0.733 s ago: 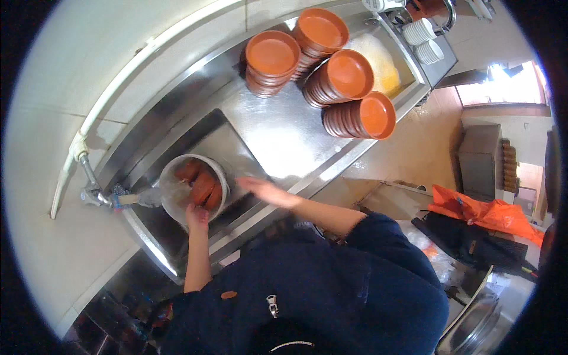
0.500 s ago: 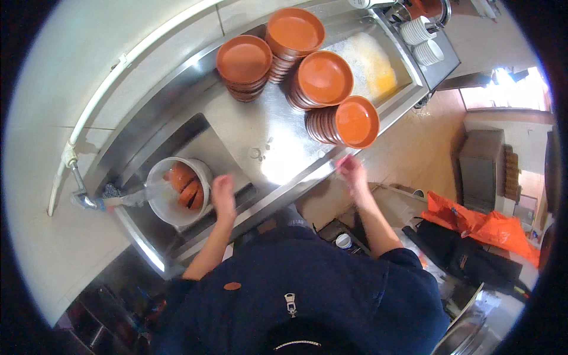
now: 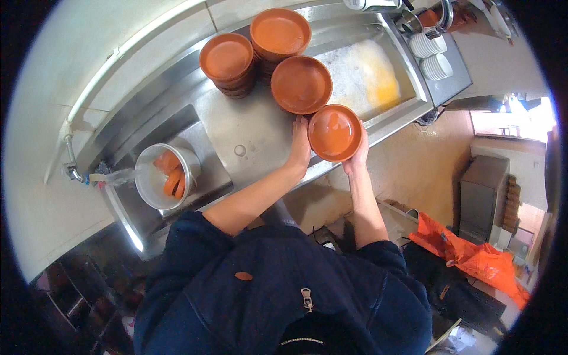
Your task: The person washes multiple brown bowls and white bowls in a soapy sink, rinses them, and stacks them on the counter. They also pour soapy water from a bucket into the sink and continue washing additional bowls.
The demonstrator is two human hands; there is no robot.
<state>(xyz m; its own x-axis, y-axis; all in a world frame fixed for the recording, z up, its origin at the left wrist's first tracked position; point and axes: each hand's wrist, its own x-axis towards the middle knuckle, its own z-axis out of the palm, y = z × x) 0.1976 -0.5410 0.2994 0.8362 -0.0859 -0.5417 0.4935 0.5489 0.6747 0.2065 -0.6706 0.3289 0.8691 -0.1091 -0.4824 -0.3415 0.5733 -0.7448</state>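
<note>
The nearest stack of terracotta dishes [image 3: 335,133] is between my two hands, at the sink's front edge. My left hand [image 3: 301,145] is closed against its left side, and my right hand [image 3: 357,155] grips the right side; some fingers are hidden behind it. Water shines in the top dish. Just behind stands a second stack of terracotta dishes [image 3: 301,84], with two more stacks, one at the back [image 3: 280,32] and one at the left [image 3: 226,57]. A white bucket [image 3: 190,167] in the left basin holds several terracotta pieces [image 3: 173,180], partly hidden by its wall.
A steel sink [image 3: 222,121] runs along the wall, with foamy, yellowish water [image 3: 378,74] in its right basin. White cups [image 3: 436,67] are stacked on the far right ledge. A tap [image 3: 74,171] with a clear plastic sleeve points at the bucket. An orange bag [image 3: 467,254] lies at the right.
Both hands have come onto the nearest stack, the left from beside the bucket. That stack now shows its top more squarely. The view has shifted a little.
</note>
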